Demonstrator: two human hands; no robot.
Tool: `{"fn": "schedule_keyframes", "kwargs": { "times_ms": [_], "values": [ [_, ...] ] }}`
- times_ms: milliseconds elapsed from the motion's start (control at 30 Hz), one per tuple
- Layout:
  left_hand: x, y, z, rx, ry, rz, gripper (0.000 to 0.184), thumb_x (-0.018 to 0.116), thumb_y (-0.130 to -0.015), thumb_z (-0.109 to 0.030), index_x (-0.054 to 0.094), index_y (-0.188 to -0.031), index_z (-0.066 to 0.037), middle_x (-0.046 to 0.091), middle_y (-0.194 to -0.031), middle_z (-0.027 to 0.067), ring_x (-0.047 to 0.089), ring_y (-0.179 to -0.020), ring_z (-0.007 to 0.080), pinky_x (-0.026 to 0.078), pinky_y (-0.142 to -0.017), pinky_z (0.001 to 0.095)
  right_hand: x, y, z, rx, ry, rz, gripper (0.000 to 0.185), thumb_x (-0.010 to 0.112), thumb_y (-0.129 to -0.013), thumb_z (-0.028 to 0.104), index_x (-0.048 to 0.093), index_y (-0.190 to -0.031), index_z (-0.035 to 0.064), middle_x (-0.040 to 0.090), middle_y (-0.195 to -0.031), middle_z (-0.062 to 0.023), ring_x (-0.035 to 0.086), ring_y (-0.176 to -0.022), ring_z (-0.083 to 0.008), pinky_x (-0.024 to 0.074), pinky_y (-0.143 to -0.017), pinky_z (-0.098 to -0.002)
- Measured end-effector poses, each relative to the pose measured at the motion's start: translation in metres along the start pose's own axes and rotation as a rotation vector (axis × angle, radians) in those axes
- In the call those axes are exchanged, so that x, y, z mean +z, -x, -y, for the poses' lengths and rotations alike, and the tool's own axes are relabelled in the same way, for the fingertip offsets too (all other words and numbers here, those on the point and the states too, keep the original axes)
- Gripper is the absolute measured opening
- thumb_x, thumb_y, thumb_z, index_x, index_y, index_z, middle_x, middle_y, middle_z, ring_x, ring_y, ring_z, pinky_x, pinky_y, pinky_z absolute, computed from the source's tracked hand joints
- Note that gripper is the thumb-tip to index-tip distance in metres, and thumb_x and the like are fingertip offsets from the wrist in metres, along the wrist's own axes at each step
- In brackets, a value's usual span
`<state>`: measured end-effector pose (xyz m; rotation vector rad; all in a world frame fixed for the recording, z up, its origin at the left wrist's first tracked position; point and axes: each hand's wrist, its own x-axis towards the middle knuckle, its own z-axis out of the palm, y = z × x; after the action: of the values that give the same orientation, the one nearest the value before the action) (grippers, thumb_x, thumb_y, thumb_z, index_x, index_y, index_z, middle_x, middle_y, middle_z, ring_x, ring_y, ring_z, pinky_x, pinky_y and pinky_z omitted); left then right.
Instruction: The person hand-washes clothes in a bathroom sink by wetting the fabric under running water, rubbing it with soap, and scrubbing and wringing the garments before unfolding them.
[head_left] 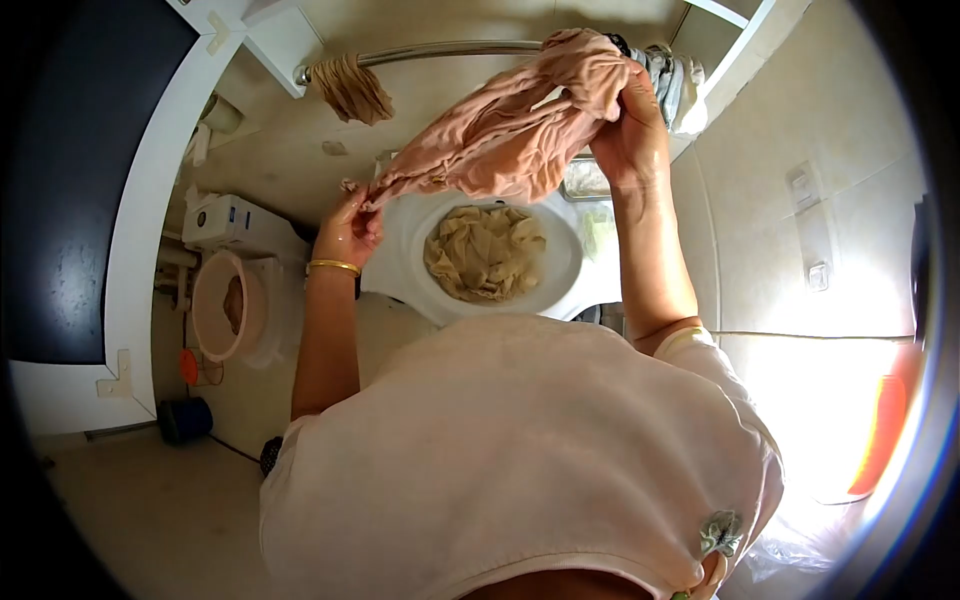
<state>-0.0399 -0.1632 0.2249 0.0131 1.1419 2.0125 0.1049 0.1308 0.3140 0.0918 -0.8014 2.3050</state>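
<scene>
A crumpled pink cloth garment (500, 130) is stretched between my two hands above the washbasin (572, 255). My left hand (348, 232), with a gold bangle at its wrist, is closed on the narrow, twisted lower end. Higher up and to the right, my right hand (632, 135) grips the bunched wide end. The skin of both hands looks wet. Below the garment, a heap of beige cloth (485, 252) lies in the basin's bowl. What kind of garment the pink cloth is cannot be made out.
A metal rail (450, 48) runs along the wall behind the basin. A brown cloth (350, 88) hangs at its left, and grey and white cloths (672, 85) at its right. On the left stand a pale pink bucket (215, 335) and a white box (228, 222).
</scene>
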Motion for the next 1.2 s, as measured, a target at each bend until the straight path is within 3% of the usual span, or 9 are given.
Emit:
{"fn": "schedule_keyframes", "kwargs": {
  "times_ms": [300, 400, 533, 633, 700, 767, 933, 1067, 1200],
  "values": [
    [0.032, -0.023, 0.05, 0.514, -0.524, -0.061, 0.059, 0.055, -0.084, -0.034, 0.031, -0.133, -0.01, 0.048, -0.116, 0.0082, 0.048, -0.107, 0.0191, 0.045, -0.081, 0.0318, 0.047, 0.0, -0.032, 0.237, 0.138, 0.488, 0.017, 0.045, -0.09, 0.011, 0.051, -0.104, 0.0044, 0.058, -0.093, -0.0046, 0.056, -0.09, -0.0137, 0.0468, -0.08, -0.0286],
    [0.07, 0.013, 0.024, 0.547, -0.487, 0.458, 0.075, 0.058, -0.083, -0.037, 0.016, -0.139, -0.01, 0.037, -0.129, 0.0097, 0.032, -0.123, 0.0212, 0.03, -0.1, 0.0383, 0.088, 0.011, -0.007, 0.203, -0.176, 0.381, 0.013, 0.047, -0.088, 0.007, 0.054, -0.099, 0.0028, 0.059, -0.089, -0.0047, 0.057, -0.085, -0.0129, 0.0483, -0.076, -0.0279],
    [0.073, 0.006, 0.018, 0.862, -0.776, 0.273, 0.053, 0.055, -0.086, -0.032, 0.037, -0.127, -0.005, 0.043, -0.122, 0.009, 0.035, -0.117, 0.0177, 0.028, -0.098, 0.0349, 0.073, 0.011, -0.047, 0.367, 0.763, 0.699, 0.01, 0.05, -0.086, 0.007, 0.057, -0.092, 0.0018, 0.058, -0.084, -0.002, 0.053, -0.076, -0.0096, 0.0444, -0.069, -0.0236],
    [0.064, 0.011, 0.0, 0.726, -0.379, 0.157, 0.025, 0.048, -0.09, -0.024, 0.049, -0.104, -0.003, 0.05, -0.103, 0.0045, 0.046, -0.095, 0.0127, 0.038, -0.082, 0.0285, 0.067, 0.005, -0.017, -0.269, 0.73, 0.507, 0.019, 0.048, -0.089, 0.015, 0.054, -0.1, 0.0017, 0.061, -0.09, -0.0073, 0.059, -0.074, -0.0142, 0.0476, -0.066, -0.0244],
    [0.047, 0.017, -0.015, 0.672, -0.27, 0.162, 0.021, 0.043, -0.093, -0.021, 0.054, -0.095, -0.002, 0.055, -0.088, 0.001, 0.053, -0.082, 0.0123, 0.042, -0.076, 0.0256, 0.082, 0.013, -0.004, 0.027, 0.252, 0.241, 0.024, 0.052, -0.087, 0.016, 0.052, -0.106, 0.0017, 0.059, -0.097, -0.0123, 0.061, -0.071, -0.0201, 0.0482, -0.061, -0.0254],
    [0.047, 0.028, -0.016, 0.701, -0.536, 0.017, 0.02, 0.049, -0.09, -0.02, 0.055, -0.094, -0.002, 0.057, -0.087, 0.0018, 0.053, -0.081, 0.0103, 0.044, -0.073, 0.025, 0.07, 0.014, -0.017, 0.046, 1.28, 0.413, 0.021, 0.05, -0.087, 0.014, 0.054, -0.101, 0.0, 0.06, -0.095, -0.011, 0.058, -0.079, -0.0157, 0.0462, -0.069, -0.0248],
    [0.023, 0.03, -0.058, 0.946, -0.227, 0.022, 0.017, 0.053, -0.088, -0.018, 0.057, -0.093, -0.002, 0.056, -0.086, 0.0023, 0.052, -0.081, 0.0098, 0.044, -0.072, 0.0248, 0.089, 0.009, 0.01, -0.106, 0.28, 0.211, 0.012, 0.053, -0.083, 0.009, 0.053, -0.093, 0.0022, 0.058, -0.081, -0.0065, 0.055, -0.069, -0.0115, 0.0473, -0.061, -0.0254],
    [0.026, 0.027, -0.042, 0.86, -0.44, -0.07, 0.019, 0.051, -0.089, -0.018, 0.054, -0.082, -0.001, 0.054, -0.078, 0.0013, 0.05, -0.07, 0.0091, 0.043, -0.068, 0.0246, 0.058, 0.014, -0.031, 0.397, 1.228, 0.824, 0.012, 0.053, -0.085, 0.01, 0.056, -0.094, 0.0025, 0.057, -0.082, -0.0047, 0.054, -0.075, -0.0121, 0.0441, -0.074, -0.0262],
    [0.0, 0.02, -0.059, 0.982, -0.875, -0.21, 0.02, 0.052, -0.087, -0.021, 0.053, -0.087, -0.001, 0.054, -0.081, 0.0042, 0.051, -0.072, 0.0122, 0.043, -0.067, 0.0276, 0.062, 0.002, -0.009, 0.12, 0.195, 0.403, 0.012, 0.048, -0.089, 0.01, 0.055, -0.093, 0.0014, 0.059, -0.084, -0.0066, 0.058, -0.076, -0.0126, 0.0481, -0.069, -0.0248]
  ]
}}
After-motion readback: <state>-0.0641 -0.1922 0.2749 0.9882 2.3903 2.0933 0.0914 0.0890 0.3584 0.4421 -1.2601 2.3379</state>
